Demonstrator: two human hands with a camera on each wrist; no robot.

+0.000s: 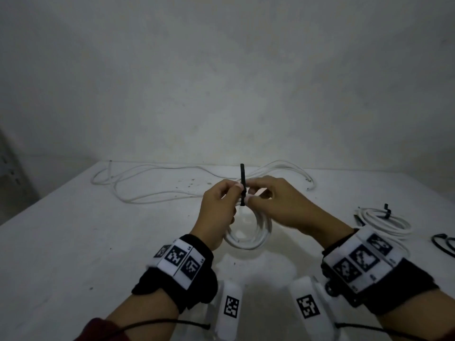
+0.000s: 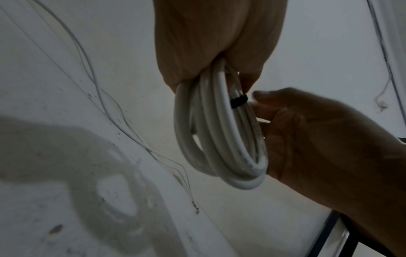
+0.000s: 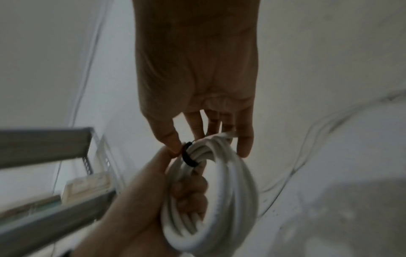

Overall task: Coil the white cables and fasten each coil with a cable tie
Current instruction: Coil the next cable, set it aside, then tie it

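My left hand (image 1: 216, 207) is curled round the near-left side of a white coil (image 1: 248, 232), with thumb and forefinger pinching a black cable tie (image 1: 242, 185) at the top of the coil; my right hand (image 1: 278, 205) meets it from the other side, its fingertips pinching the same tie and the strands beneath it. Both hands hold the coil up off the desk (image 1: 73, 242), directly between them. In the left wrist view the tie shows as a dark band (image 2: 239, 101) wrapped across the bundled strands, and its free tail stands straight up above my fingers in the head view. I judge the tie is looped but not yet drawn tight, though I cannot see its locking head clearly. The main risk from here is the bundle loosening: if either pinch relaxes while the tail is pulled, the springy loops could fan out and an outer turn could slip free of the band. Pulling the tail at an angle might also slide the band along the coil. Beyond my hands, at the far side of the desk, a loose white cable (image 1: 152, 183) sprawls uncoiled. Out past my right hand lies a finished coil (image 1: 384, 221) with its own black tie, and more black ties (image 1: 443, 243) near it.
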